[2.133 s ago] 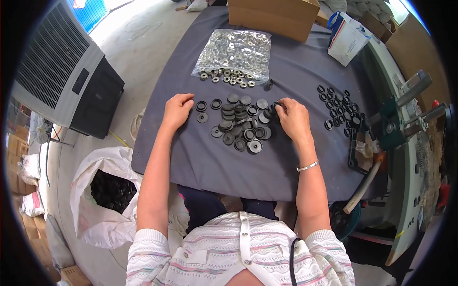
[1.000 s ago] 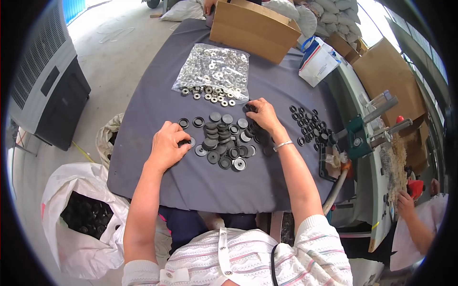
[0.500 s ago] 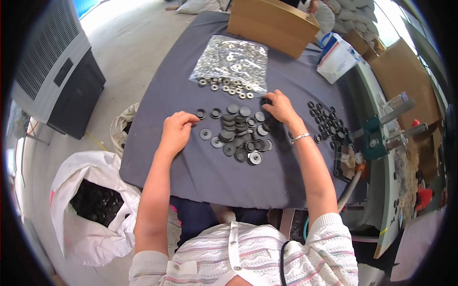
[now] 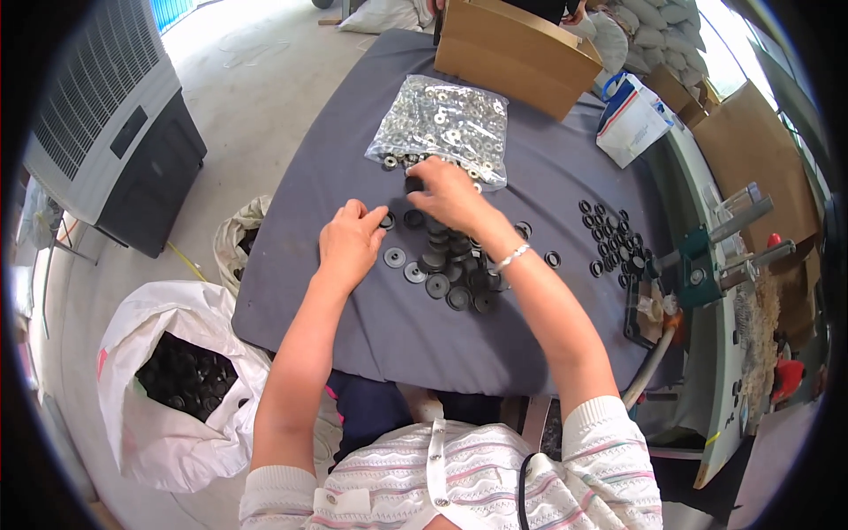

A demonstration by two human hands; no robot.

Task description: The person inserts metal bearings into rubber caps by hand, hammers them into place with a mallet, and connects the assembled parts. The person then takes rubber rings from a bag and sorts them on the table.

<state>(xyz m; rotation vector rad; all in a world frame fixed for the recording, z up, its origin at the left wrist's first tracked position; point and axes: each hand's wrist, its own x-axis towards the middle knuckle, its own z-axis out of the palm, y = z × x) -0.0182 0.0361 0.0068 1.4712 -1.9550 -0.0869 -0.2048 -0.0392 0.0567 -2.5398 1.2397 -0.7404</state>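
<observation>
My left hand (image 4: 350, 240) rests at the left of the pile, its fingers pinched at the edge of a round black cap (image 4: 388, 221) on the cloth. Over the near edge of the bag, my right hand (image 4: 449, 196) grips another dark round cap (image 4: 413, 184). Below it lies one more black cap (image 4: 413, 218). A heap of black discs (image 4: 458, 272) is partly hidden under my right wrist. Flat grey discs (image 4: 394, 257) lie beside the heap. Behind my right hand sits a clear plastic bag (image 4: 446, 115) of small metal rings, some spilling from its near edge.
Several black rings (image 4: 609, 237) are spread at the right, by a green clamp-like tool (image 4: 698, 265). A cardboard box (image 4: 517, 57) stands at the back, near another person's hand. A white sack (image 4: 124, 389) of black parts and an air cooler (image 4: 106, 132) are left of the table.
My right hand has swung left across the heap to the bag's near edge, with a dark cap in its fingers. My left hand stays by its cap. The view has shifted slightly.
</observation>
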